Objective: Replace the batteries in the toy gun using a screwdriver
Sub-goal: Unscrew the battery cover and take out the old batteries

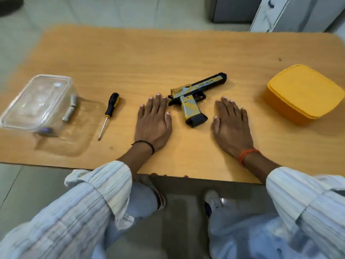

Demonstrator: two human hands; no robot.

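A black and yellow toy gun lies on its side in the middle of the wooden table, barrel pointing far right. My left hand lies flat on the table just left of its grip, fingers straight. My right hand lies flat just right of the grip, holding nothing. A screwdriver with a black and yellow handle lies to the left, tip toward me. Two grey batteries sit inside a clear plastic box at the left.
A clear lid lies under and beside the clear box. A closed yellow container stands at the table's right. My knees and shoes show below the table's near edge. A grey cabinet and white furniture stand beyond the far edge.
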